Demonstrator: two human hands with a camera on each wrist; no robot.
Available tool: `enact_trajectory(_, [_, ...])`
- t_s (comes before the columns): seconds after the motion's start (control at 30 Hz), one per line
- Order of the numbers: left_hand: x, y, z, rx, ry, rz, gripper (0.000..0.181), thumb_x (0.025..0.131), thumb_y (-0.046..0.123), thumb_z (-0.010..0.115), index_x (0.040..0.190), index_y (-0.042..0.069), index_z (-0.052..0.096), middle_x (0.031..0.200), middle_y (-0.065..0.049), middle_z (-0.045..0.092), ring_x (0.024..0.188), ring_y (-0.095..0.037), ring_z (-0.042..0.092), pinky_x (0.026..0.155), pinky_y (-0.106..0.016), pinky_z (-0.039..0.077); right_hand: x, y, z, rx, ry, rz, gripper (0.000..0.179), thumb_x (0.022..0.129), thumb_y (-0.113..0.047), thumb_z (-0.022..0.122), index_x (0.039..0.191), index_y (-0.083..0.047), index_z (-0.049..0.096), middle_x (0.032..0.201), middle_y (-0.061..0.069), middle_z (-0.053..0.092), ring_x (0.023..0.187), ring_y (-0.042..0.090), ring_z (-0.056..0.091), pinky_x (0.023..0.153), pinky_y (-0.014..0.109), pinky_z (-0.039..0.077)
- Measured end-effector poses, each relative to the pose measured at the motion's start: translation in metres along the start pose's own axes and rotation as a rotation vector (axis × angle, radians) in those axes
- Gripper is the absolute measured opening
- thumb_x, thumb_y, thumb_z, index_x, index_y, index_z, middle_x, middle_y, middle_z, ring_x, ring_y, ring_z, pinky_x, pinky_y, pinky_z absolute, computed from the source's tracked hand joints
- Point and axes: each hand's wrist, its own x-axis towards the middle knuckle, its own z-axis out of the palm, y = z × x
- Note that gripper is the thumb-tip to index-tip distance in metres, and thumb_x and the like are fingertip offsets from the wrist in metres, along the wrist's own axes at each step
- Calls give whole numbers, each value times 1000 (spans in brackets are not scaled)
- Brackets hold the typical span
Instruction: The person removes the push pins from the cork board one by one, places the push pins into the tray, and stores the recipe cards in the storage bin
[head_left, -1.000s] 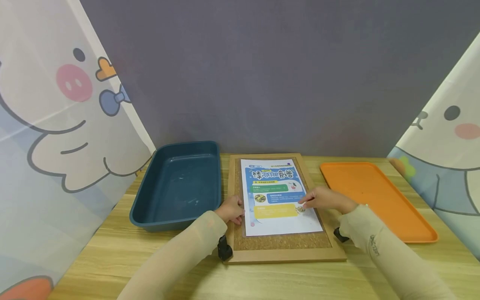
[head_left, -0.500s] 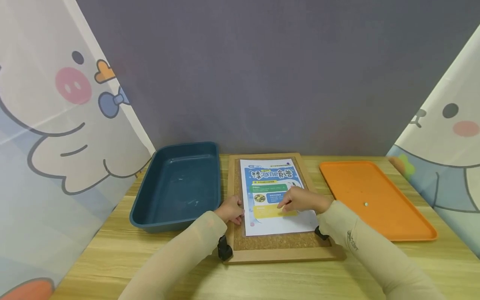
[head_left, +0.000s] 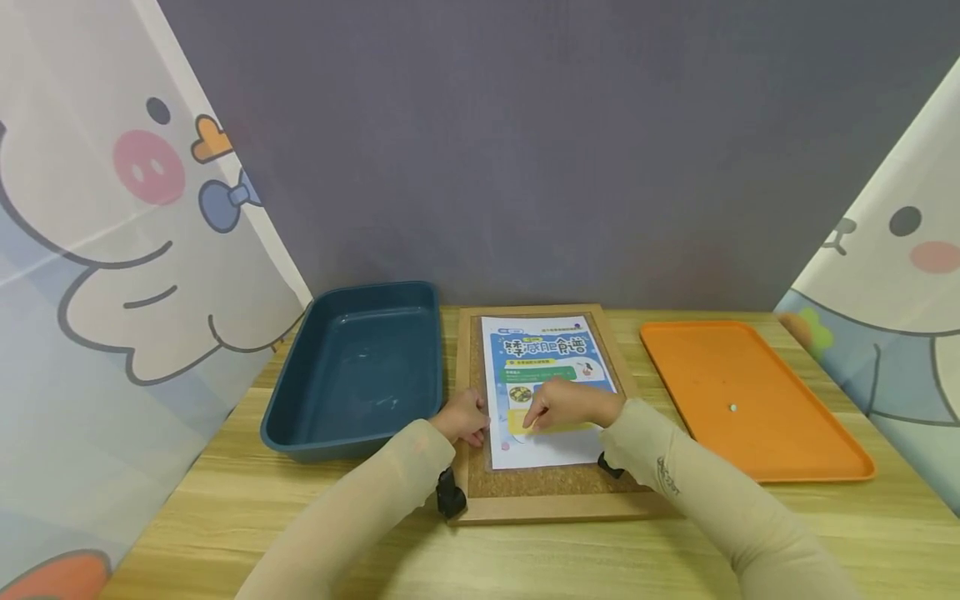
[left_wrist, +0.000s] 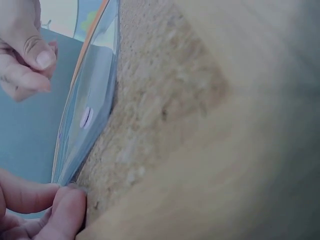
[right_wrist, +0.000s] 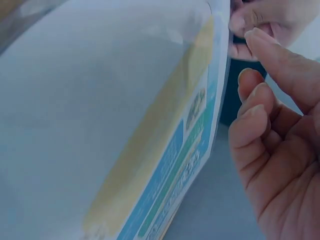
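A printed sheet in clear plastic (head_left: 525,452) lies on a wood-framed corkboard (head_left: 555,483) in the middle of the head view. My left hand (head_left: 461,416) is at the sheet's left edge. In the left wrist view, its thumb and finger (left_wrist: 70,210) meet at the edge of the plastic and pinch it. Over the lower part of the sheet hovers my right hand (head_left: 566,403), covering some of the print. The right wrist view shows that hand (right_wrist: 285,135) with loosely bent fingers and nothing between them.
A deep dark-blue bin (head_left: 352,433) stands left of the board. To the right is a flat orange tray (head_left: 712,367), bearing a small pale object (head_left: 732,407) too small to identify. A grey partition (head_left: 555,150) rises behind the wooden tabletop (head_left: 585,558).
My right hand has moved left across the sheet from its right side. A small pale object now shows on the orange tray. The left hand has stayed at the sheet's edge.
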Motion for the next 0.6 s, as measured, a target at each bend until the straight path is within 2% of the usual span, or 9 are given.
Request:
enact_trajectory(0.17, [-1,1,-1,0,-3,11,17,88,-11,57,102,-7,48,71,-16,56,49,-18,55,52,-33,57,10,-6,4,-10,-32,0,10,84,0,70,92,-1,75,87,3,72,74,4,62,65,17,52])
enact_trajectory(0.47, [-2,0,-1,-4,-10,45,14,85,-12,56,95,-6,47,66,-15,55,45,-16,53,51,-33,57,26,-18,6,-117,-94,-30,11,83,-3,72,93,-2,76,84,2,70,72,1,57,62,14,48])
enact_trajectory(0.6, [-3,0,-1,-1,-14,44,13,86,-12,55,93,-4,47,66,-15,56,44,-15,53,51,-33,57,31,-19,8,-119,-115,-33,10,82,-2,73,92,-1,76,83,3,71,68,-2,54,60,13,47])
